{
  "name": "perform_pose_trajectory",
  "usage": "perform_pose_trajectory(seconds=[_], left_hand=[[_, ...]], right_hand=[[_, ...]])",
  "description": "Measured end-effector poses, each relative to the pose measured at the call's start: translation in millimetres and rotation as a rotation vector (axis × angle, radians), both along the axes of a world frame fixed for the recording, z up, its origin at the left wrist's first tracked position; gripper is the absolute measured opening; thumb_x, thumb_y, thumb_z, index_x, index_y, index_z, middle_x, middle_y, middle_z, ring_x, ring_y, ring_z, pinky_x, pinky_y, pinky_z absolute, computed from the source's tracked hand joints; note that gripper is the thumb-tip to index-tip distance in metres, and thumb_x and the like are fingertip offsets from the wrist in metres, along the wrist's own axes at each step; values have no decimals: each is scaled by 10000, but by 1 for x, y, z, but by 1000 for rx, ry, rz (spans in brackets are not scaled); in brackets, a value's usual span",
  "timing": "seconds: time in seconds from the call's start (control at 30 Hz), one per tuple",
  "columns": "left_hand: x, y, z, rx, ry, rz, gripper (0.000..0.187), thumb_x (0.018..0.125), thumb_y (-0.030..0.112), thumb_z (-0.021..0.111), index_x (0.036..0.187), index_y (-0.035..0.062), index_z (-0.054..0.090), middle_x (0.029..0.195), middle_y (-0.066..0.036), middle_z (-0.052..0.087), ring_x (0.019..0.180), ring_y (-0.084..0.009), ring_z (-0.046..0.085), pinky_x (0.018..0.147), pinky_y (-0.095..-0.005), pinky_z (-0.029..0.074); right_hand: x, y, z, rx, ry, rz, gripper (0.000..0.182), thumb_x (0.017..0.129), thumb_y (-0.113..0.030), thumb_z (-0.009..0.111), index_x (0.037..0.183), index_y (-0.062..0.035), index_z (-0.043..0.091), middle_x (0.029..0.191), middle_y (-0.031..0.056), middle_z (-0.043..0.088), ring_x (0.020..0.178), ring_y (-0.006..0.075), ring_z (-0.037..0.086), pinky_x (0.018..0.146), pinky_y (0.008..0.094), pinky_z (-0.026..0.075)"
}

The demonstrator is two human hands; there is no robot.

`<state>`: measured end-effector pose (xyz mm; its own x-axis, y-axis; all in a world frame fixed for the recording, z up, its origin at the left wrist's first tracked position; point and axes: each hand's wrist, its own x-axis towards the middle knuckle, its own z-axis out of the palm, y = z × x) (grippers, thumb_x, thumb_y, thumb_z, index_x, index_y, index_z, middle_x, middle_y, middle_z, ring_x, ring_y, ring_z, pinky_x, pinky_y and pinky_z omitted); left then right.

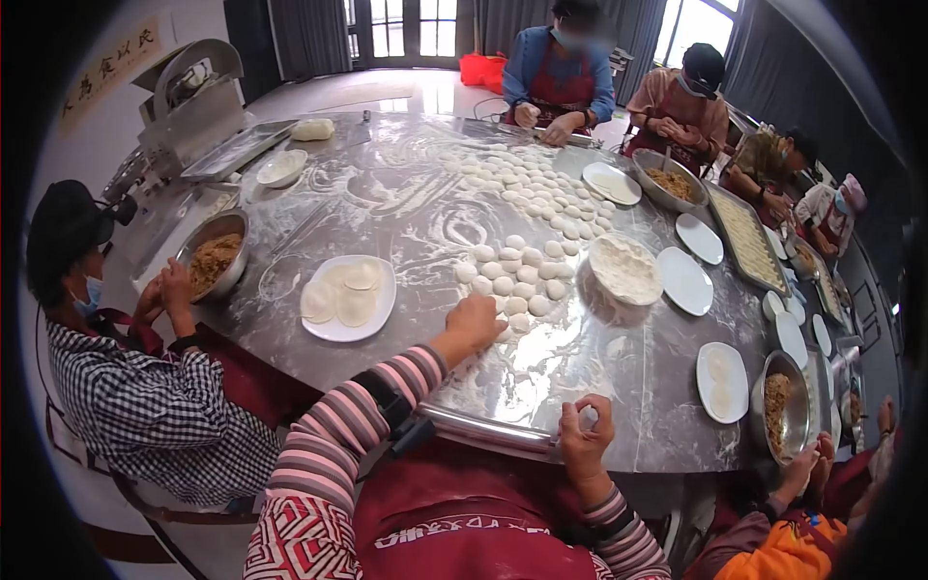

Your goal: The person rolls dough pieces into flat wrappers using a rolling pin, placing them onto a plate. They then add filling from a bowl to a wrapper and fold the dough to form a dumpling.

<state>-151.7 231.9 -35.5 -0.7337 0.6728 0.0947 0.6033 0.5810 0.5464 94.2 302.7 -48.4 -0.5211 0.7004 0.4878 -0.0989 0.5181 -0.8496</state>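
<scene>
Dough pieces (pixel 515 280), small pale rounds dusted with flour, lie in a loose cluster on the tabletop (pixel 387 193) just ahead of the person. The left hand (pixel 476 324) rests palm down at the near edge of that cluster, fingers curled over one or two of the rounds and seemingly pressing them, so what it covers cannot be seen. The right hand (pixel 583 433) hangs near the tabletop's front edge, fingers pinched shut on a small white bit of dough (pixel 587 418).

The rounds sit touching one another, and soft dough that crowded could well stick together or be squashed out of shape by a heavy palm. The pinched bit hangs right at the rim and might drop off the edge. Where the flour film has thinned, a pressed piece may cling to the surface.

The tabletop is smooth, grey and glossy, smeared with swirls of white flour. Just right of the cluster a heap of flour (pixel 625 268) sits soft and powdery. To the left, a white plate (pixel 382 309) carries thin flattened wrappers (pixel 343 295), matte and round. Farther left a metal bowl (pixel 232 227) holds a brown, crumbly filling, next to a seated person's hands (pixel 166 290). More empty plates (pixel 684 280) lie to the right.
</scene>
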Motion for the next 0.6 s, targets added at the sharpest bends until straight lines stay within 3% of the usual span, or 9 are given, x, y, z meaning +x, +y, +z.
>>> perform_pose_trajectory(seconds=[0.07,0.13,0.2,0.27,0.4,0.5,0.6], left_hand=[[12,5,-7,27,76,3,212,709,244,664,722,54,570,734,-145,603,748,-315,595,672,-405,463],[26,-2,0,27,-42,-179,205,692,219,660,689,56,537,704,-146,586,722,-311,592,666,-407,458],[40,-15,5,-1,-96,-217,193,680,190,653,679,50,520,704,-147,589,716,-304,595,654,-398,455],[47,-24,2,38,-165,-237,172,687,176,648,712,41,544,690,-145,590,696,-300,596,629,-382,455],[43,-20,-2,16,-152,-318,184,685,184,663,732,33,569,686,-136,597,671,-277,599,605,-362,455],[39,-22,15,-178,-306,-394,200,680,205,682,703,36,577,666,-115,593,632,-231,580,587,-344,448],[47,-33,8,-21,-322,-355,204,680,204,676,693,39,558,637,-112,574,611,-233,565,576,-344,442]], right_hand=[[1,-4,8,1,14,10,202,713,41,638,845,-23,499,692,95,538,583,188,553,551,269,435],[-3,2,9,27,2,5,199,714,41,639,843,-23,501,679,93,538,576,188,557,542,271,435],[-16,8,21,54,-4,10,196,716,41,640,840,-22,502,665,91,538,569,188,561,533,274,435],[-40,14,49,300,76,24,199,718,28,656,838,-30,508,643,97,540,556,200,570,518,293,436],[-92,40,31,302,78,-19,184,744,-21,664,826,-41,501,647,120,550,536,215,575,493,322,432],[-78,37,20,167,-8,-16,178,754,-33,659,827,-38,497,630,117,549,515,216,570,485,319,430],[-44,24,18,288,92,-53,171,757,-27,651,832,-42,498,619,115,548,509,214,571,487,312,435]])
